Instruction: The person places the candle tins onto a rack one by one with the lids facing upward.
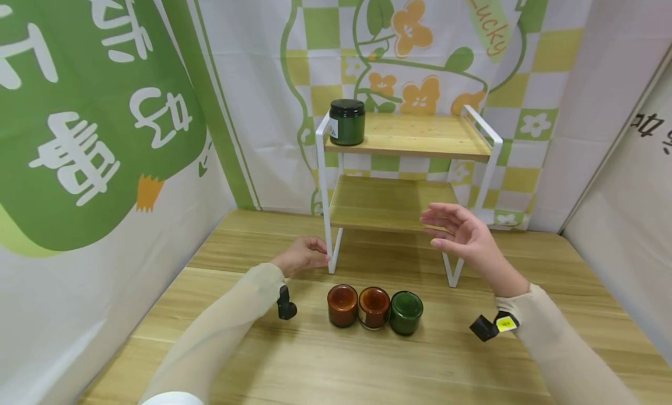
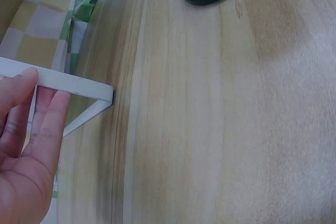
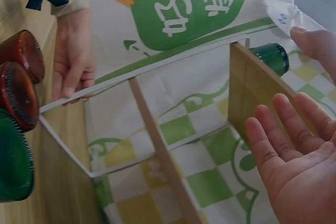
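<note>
A two-tier shelf rack with wooden boards and a white metal frame stands on the table. My left hand pinches the foot of its front left leg; the left wrist view has the thumb and fingers on either side of the white bar. By the rack's right side my right hand is raised, its fingers extended and apart, holding nothing. In front of the rack two amber glass jars and a green glass jar sit in a row.
A green jar with a black lid stands on the top board's left end. Printed cloth hangs behind the table and along both sides. The wooden tabletop extends in front of the jars.
</note>
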Available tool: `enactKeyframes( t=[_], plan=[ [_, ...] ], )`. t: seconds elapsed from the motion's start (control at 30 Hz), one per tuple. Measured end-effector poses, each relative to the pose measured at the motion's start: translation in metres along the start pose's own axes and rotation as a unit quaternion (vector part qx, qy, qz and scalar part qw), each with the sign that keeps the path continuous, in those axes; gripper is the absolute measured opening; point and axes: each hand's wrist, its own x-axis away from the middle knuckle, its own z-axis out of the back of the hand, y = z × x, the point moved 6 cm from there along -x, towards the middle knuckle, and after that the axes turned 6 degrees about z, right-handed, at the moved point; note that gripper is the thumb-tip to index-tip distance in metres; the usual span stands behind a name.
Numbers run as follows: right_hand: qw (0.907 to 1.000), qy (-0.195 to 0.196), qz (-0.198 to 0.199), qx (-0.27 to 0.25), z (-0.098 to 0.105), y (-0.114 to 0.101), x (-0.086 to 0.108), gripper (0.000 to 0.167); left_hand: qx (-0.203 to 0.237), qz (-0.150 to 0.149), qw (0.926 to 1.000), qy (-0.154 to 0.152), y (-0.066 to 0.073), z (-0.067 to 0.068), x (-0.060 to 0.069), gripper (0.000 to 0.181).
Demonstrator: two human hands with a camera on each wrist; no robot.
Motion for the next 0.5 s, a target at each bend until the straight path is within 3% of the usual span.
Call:
enactKeyframes(
  t=[0.5],
  plan=[
    [0.9958,-0.016,-0.081,0.039,-0.008,0.038,0.037,0.049,0.0,0.002,1.0,0.002,-0.002,0.0,-0.002,0.015]
  ],
)
